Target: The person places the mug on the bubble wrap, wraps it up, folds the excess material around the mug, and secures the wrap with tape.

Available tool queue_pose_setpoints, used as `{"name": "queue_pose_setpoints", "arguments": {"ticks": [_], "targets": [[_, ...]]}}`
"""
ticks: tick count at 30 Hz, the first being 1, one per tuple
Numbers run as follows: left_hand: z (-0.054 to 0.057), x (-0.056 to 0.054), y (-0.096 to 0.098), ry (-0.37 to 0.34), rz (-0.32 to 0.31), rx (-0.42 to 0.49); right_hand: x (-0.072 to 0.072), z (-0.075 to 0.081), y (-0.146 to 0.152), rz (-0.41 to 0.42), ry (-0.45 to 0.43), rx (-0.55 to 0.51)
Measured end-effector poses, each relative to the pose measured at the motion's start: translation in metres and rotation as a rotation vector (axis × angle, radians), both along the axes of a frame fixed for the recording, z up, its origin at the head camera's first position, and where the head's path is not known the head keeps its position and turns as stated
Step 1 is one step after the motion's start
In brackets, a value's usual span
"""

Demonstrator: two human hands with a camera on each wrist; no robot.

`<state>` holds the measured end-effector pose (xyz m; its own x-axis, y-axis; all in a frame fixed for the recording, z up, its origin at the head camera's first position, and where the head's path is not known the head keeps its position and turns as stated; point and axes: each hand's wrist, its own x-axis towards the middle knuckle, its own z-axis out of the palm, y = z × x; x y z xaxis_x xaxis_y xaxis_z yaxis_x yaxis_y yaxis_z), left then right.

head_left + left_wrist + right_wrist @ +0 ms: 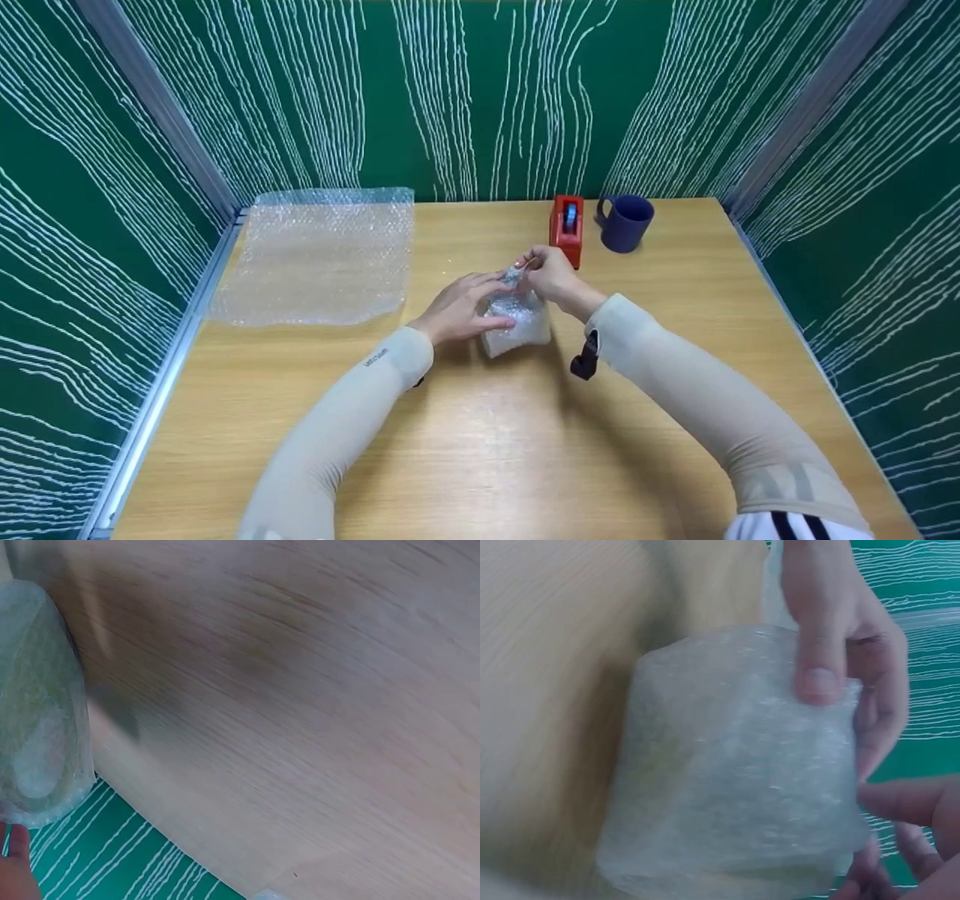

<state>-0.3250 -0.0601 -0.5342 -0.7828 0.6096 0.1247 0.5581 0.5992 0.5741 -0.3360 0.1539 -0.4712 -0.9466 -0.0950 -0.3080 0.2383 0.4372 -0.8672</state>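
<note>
A bubble-wrapped bundle [520,330] is held between both hands over the middle of the table. Through its layers a yellowish tint and a rounded outline show faintly in the left wrist view [41,705]; what lies inside is unclear. My left hand [461,307] grips the bundle from the left, its thumb across the wrap, as the right wrist view also shows. At the far end, my right hand [553,276] pinches the gathered edge of the bubble wrap with curled fingers. Part of that edge is hidden behind the fingers.
A flat sheet of bubble wrap [322,259] lies at the back left of the table [480,450]. A red tape dispenser [567,232] stands just beyond my right hand, with a purple mug [627,223] to its right. Green walls with white lines enclose the table.
</note>
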Motion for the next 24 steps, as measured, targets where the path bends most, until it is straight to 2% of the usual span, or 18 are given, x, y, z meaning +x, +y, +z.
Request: {"name": "queue_pose_setpoints", "arguments": {"ticks": [8,13,20,24], "targets": [[0.0,0.001,0.003,0.005,0.016,-0.017,0.006,0.019,0.002,-0.06,-0.103,0.098],[0.0,0.002,0.004,0.005,0.022,-0.014,0.008,0.021,0.004,-0.036,-0.115,0.105],[0.001,0.003,0.005,-0.06,0.078,0.022,0.009,0.021,0.008,-0.046,-0.147,0.076],[0.001,0.004,0.006,-0.067,0.085,0.021,0.01,0.019,0.01,-0.043,-0.152,0.088]]}}
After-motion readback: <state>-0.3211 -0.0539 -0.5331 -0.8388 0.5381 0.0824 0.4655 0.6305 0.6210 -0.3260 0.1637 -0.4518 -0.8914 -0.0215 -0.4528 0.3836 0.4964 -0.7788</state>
